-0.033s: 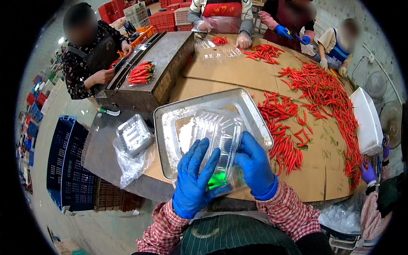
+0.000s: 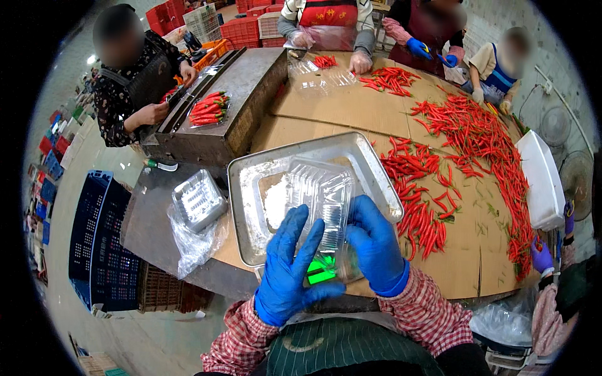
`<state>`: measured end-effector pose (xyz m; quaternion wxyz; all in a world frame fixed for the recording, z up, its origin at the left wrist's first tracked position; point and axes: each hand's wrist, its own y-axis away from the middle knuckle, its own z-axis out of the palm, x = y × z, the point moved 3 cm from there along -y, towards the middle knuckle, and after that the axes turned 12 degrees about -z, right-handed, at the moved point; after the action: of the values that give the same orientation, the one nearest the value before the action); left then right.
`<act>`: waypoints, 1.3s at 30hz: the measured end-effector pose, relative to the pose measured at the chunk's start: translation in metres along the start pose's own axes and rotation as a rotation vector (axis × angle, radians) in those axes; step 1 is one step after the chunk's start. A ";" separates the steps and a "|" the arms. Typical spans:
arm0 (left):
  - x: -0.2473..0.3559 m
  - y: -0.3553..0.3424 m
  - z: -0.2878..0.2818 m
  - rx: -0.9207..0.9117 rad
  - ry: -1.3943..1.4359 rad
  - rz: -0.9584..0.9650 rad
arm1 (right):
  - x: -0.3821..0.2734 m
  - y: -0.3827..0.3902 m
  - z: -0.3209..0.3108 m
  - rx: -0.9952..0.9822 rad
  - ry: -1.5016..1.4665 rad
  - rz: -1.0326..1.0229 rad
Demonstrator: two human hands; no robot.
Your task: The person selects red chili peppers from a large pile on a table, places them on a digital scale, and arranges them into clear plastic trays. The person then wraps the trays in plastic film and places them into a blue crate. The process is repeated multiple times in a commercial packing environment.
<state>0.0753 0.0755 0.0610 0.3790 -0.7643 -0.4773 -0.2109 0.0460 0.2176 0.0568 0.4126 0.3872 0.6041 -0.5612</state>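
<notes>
My right hand (image 2: 376, 241), in a blue glove, grips the right edge of a clear plastic clamshell container (image 2: 316, 182) over a dented metal tray (image 2: 239, 188). My left hand (image 2: 285, 276), gloved alike, has its fingers spread against the container's lower left, thumb apart. A bright green lit patch (image 2: 321, 269) shows just below the container, partly hidden. Left of the tray, stacked clear containers (image 2: 197, 194) sit on crumpled plastic film (image 2: 191, 247). Loose red chillies (image 2: 426, 232) lie on cardboard (image 2: 470, 263) to the right.
A metal machine (image 2: 244, 81) bears packed chillies (image 2: 207, 109). A knife (image 2: 160, 165) lies on the table's left, above a blue crate (image 2: 94, 244). A white foam box (image 2: 539, 178) is at the right. Co-workers (image 2: 135, 75) surround the table, one in purple gloves (image 2: 540, 254) at the right.
My left thumb has swung out to the right, away from the container's lower edge. The container has shifted slightly, and more of the green lit patch shows.
</notes>
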 end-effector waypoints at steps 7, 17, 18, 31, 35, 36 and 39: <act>-0.009 0.008 0.006 -0.042 0.673 -0.336 | -0.043 0.006 0.023 -0.326 0.328 -0.333; -0.042 0.016 -0.016 0.280 1.093 -0.499 | -0.044 0.017 -0.005 0.031 0.494 -0.435; -0.048 0.019 -0.020 0.286 1.116 -0.508 | -0.044 0.014 -0.009 0.131 0.408 -0.314; -0.176 0.050 -0.066 0.747 1.032 -0.648 | -0.106 0.027 -0.088 -0.636 -0.885 -0.689; -0.205 0.020 -0.099 0.875 0.956 -0.572 | -0.101 0.023 -0.085 -0.420 -0.767 -0.697; -0.205 0.008 -0.108 0.894 0.991 -0.598 | -0.098 0.020 -0.096 -0.362 -0.769 -0.693; -0.250 0.006 -0.115 0.938 0.977 -0.645 | -0.086 0.013 -0.089 -0.267 -0.696 -0.645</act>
<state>-0.0284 -0.1580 -0.0404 0.7530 -0.1641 -0.4950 -0.4013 0.0836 0.3070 0.1348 0.4412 -0.0864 0.5861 -0.6740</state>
